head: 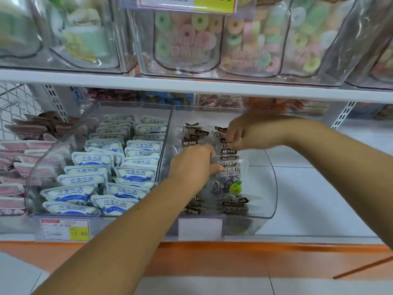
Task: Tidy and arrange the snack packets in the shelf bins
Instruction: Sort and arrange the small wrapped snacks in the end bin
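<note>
In the clear bin (274,188), the left hand (194,163) and right hand (241,133) both pinch plum packets (229,170) with curled fingers.

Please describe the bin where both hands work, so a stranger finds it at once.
On the lower shelf, above the orange ledge, stand two clear bins. It is the right bin: clear packets with brown labels, while its neighbour holds white-and-blue packets.

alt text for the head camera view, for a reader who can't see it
Two bare hands reach into a clear shelf bin, the left hand and right hand each gripping the clear brown-labelled packets stacked inside. Rows of white-and-blue packets lie to its left, and bags of ring sweets stand on the shelf above.
</note>
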A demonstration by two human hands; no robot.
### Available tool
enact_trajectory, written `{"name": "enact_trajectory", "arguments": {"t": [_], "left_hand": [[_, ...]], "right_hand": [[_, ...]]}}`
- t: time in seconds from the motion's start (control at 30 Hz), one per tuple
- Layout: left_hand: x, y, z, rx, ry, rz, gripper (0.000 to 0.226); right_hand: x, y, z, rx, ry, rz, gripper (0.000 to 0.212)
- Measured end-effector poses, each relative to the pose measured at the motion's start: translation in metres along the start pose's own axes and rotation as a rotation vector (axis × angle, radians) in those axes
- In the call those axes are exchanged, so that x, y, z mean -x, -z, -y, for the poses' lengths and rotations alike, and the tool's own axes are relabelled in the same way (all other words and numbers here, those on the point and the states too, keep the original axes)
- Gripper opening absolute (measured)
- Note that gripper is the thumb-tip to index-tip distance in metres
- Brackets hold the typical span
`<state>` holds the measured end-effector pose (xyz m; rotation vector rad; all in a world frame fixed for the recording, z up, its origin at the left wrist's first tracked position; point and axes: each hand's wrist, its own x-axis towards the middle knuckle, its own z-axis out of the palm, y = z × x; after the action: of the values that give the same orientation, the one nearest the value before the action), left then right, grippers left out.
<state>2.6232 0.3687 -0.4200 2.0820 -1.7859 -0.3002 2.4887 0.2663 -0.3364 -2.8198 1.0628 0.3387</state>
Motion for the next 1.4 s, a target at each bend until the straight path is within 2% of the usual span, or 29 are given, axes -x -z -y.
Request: {"name": "enact_trajectory", "arguments": {"t": [0.07, 0.13, 0.27, 0.4, 0.47, 0.53, 0.57, 0.63, 0.7, 0.8, 0.87, 0.97, 1.07, 1.17, 1.2, 1.33, 1.4], "left_hand": [[0.000, 0.005, 0.001, -0.017, 0.013, 0.039, 0.034], [0.001, 0.014, 0.002, -0.037, 0.009, 0.111, 0.038], [0.008, 0.033, 0.005, -0.087, -0.033, 0.221, 0.046], [0.018, 0.028, 0.006, -0.275, -0.077, 0.183, 0.033], [0.018, 0.029, 0.008, -0.262, -0.065, 0.152, 0.034], [0.017, 0.030, 0.008, -0.245, -0.062, 0.140, 0.039], [0.016, 0.029, 0.009, -0.256, -0.070, 0.142, 0.042], [0.018, 0.027, 0.009, -0.271, -0.079, 0.153, 0.050], [0.021, 0.032, 0.006, -0.291, -0.117, 0.165, 0.056], [0.033, 0.060, 0.000, -0.257, -0.205, 0.230, 0.053], [0.045, 0.079, 0.001, -0.172, -0.191, 0.357, 0.047], [0.055, 0.083, 0.011, -0.301, -0.173, 0.476, 0.049], [0.052, 0.072, 0.018, -0.405, -0.189, 0.452, 0.050], [0.045, 0.064, 0.023, -0.425, -0.232, 0.366, 0.041], [0.044, 0.060, 0.025, -0.452, -0.254, 0.324, 0.037], [0.036, 0.041, 0.032, -0.602, -0.338, 0.182, 0.029], [0.033, 0.037, 0.033, -0.619, -0.327, 0.154, 0.028]], "right_hand": [[0.012, -0.010, 0.011, 0.090, 0.005, 0.090, 0.047], [0.009, -0.029, 0.019, 0.238, -0.009, 0.074, 0.060], [-0.007, -0.041, 0.017, 0.359, -0.030, -0.023, 0.044], [-0.007, -0.045, 0.014, 0.370, -0.043, -0.048, 0.053], [0.010, -0.043, 0.012, 0.275, -0.010, -0.096, 0.058], [0.033, -0.038, 0.011, 0.101, 0.053, -0.167, 0.049], [0.046, -0.034, 0.013, -0.010, 0.081, -0.142, 0.041], [0.067, -0.031, 0.023, -0.171, 0.106, 0.043, 0.031], [0.072, -0.035, 0.030, -0.086, 0.124, 0.175, 0.036], [0.062, -0.038, 0.033, 0.001, 0.121, 0.259, 0.043], [0.056, -0.037, 0.034, -0.059, 0.124, 0.310, 0.041], [0.048, -0.035, 0.033, -0.019, 0.109, 0.276, 0.030], [0.038, -0.038, 0.030, 0.244, 0.092, 0.062, 0.020], [0.035, -0.048, 0.029, 0.325, 0.065, -0.028, 0.022], [0.037, -0.049, 0.029, 0.296, 0.073, -0.006, 0.025], [0.063, -0.033, 0.033, -0.128, 0.059, 0.189, 0.053], [0.065, -0.029, 0.034, -0.108, 0.047, 0.242, 0.066]]}}
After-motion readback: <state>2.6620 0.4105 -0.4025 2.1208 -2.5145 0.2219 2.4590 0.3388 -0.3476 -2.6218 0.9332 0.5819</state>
